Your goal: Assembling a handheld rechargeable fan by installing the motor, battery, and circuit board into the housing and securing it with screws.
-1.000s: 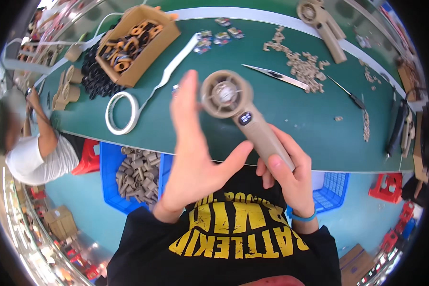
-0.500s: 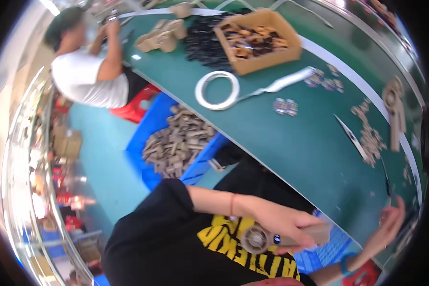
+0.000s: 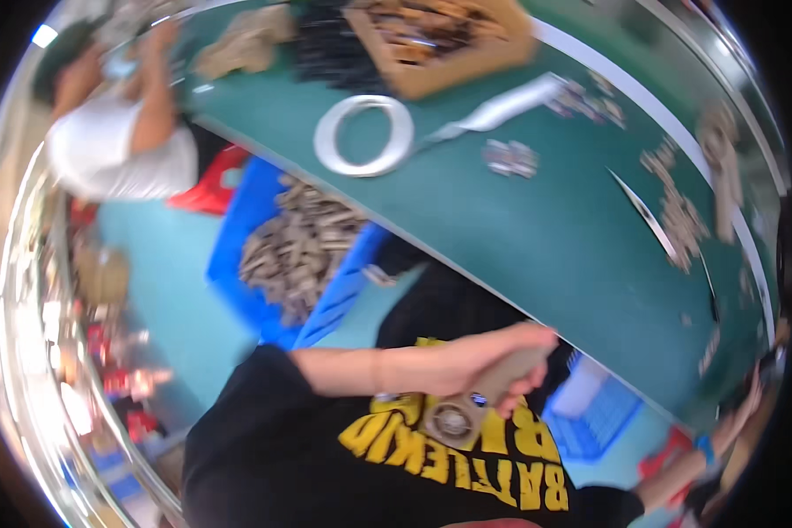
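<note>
My left hand (image 3: 488,356) is wrapped round the handle of a beige handheld fan (image 3: 453,421), held in front of my shirt beside the table's near edge. Its round grille points down and left, and a small dark display shows beside the grille. Far to the right, my right hand (image 3: 751,400) is stretched out at the table's right end, near a dark object (image 3: 770,361) that I cannot make out. Motion smears its fingers. Pointed tweezers (image 3: 644,218) and a thin black tool (image 3: 710,289) lie on the green table (image 3: 537,238), beside small beige parts (image 3: 680,216).
Another beige fan (image 3: 720,167) lies at the far right edge. A white ring-shaped roll (image 3: 322,136), small parts (image 3: 510,158), a cardboard box (image 3: 466,72) and black pieces (image 3: 334,48) occupy the table. A blue crate (image 3: 229,255) holds beige casings. A person (image 3: 119,145) sits at left.
My left hand has turned the fan so its handle points more upward, and moved slightly up and left. My right hand has moved farther right. The table has shifted up and left in view.
</note>
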A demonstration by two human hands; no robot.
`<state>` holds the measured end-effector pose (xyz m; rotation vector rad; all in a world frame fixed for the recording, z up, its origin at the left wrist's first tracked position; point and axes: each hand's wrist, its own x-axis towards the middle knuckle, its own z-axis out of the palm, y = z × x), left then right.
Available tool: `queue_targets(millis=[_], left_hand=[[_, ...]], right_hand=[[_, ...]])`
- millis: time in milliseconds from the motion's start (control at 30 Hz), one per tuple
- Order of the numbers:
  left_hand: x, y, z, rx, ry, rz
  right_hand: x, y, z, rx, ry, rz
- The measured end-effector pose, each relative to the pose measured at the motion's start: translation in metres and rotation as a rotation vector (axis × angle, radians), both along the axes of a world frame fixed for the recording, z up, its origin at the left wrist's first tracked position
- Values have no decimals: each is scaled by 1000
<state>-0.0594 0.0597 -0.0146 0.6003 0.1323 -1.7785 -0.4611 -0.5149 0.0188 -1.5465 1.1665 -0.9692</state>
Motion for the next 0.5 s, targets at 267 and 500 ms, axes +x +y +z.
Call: queue_targets(millis=[267, 500], left_hand=[[-8, -18, 4, -87, -87, -189], [-7, -17, 12, 26, -120, -186]], right_hand=[[226, 224, 42, 493, -1285, 710], [311, 295, 17, 455, -1230, 719]])
